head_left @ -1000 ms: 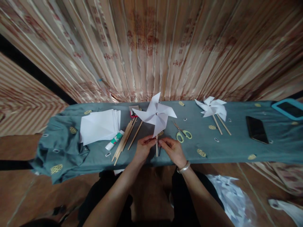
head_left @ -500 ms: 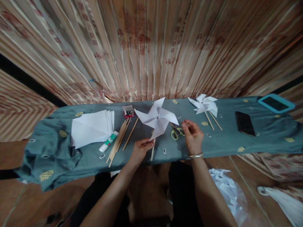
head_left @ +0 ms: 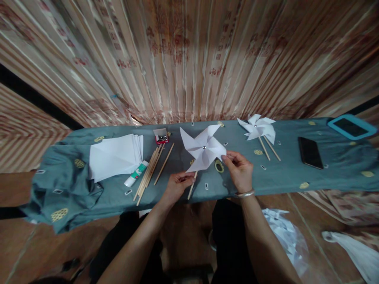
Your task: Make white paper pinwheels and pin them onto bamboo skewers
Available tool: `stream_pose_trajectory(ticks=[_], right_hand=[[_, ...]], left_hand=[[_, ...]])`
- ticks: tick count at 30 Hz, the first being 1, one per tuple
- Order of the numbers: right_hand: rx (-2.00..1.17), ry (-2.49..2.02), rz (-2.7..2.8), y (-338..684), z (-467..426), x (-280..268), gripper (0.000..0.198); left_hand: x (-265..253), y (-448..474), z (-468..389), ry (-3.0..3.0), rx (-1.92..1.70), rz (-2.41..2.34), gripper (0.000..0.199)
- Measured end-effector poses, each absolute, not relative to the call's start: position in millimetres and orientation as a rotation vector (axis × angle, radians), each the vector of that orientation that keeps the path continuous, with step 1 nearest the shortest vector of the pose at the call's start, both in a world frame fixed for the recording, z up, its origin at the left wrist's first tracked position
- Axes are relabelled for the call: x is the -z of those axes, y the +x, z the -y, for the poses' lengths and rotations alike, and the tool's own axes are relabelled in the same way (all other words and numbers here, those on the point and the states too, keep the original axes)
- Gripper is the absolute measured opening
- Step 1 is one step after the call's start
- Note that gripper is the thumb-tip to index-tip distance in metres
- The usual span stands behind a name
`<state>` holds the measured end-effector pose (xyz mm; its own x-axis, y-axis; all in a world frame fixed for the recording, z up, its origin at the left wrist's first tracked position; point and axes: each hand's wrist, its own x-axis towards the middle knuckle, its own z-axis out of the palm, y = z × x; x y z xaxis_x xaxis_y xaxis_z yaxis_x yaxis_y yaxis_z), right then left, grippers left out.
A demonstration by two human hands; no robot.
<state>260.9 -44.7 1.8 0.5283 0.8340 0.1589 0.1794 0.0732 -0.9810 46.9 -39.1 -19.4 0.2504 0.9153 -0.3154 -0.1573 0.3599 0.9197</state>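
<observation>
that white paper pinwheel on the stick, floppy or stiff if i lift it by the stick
The paper pinwheel probably feels very light: thin folded sheet on a slim wooden stick. Its blades look floppy and easily creased; the right hand touches one blade tip. The stick itself seems stiff, pinched by the left hand. The head, pinned at the centre, may spin or wobble.

The right hand (head_left: 240,172) and the pinwheel (head_left: 203,148) are covering most of the yellow-handled scissors (head_left: 219,166), the left hand (head_left: 177,184) is concealing the middle of the pinwheel's stick (head_left: 191,190), and the contents of the small red box (head_left: 161,137) are proving too small to identify.
</observation>
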Motion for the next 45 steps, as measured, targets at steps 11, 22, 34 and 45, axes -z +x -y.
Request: stream_pose_trajectory(ticks=[11, 22, 34, 45], right_hand=[[-0.903, -1.384, 0.751, 236, 48, -5, 0.032], [-1.187, -1.270, 0.631, 211, 51, -5, 0.036], [-1.344, -1.217, 0.601, 199, 52, -5, 0.034], [-1.245, -1.285, 0.848, 187, 49, -3, 0.038]], left_hand=[[15, 51, 38, 0.861, -0.913, -1.096, 0.028], [14, 54, 36, 0.887, -0.964, -1.100, 0.023], [13, 57, 38, 0.864, -0.971, -1.062, 0.031], [15, 57, 39, 0.808, -1.009, -0.997, 0.031]])
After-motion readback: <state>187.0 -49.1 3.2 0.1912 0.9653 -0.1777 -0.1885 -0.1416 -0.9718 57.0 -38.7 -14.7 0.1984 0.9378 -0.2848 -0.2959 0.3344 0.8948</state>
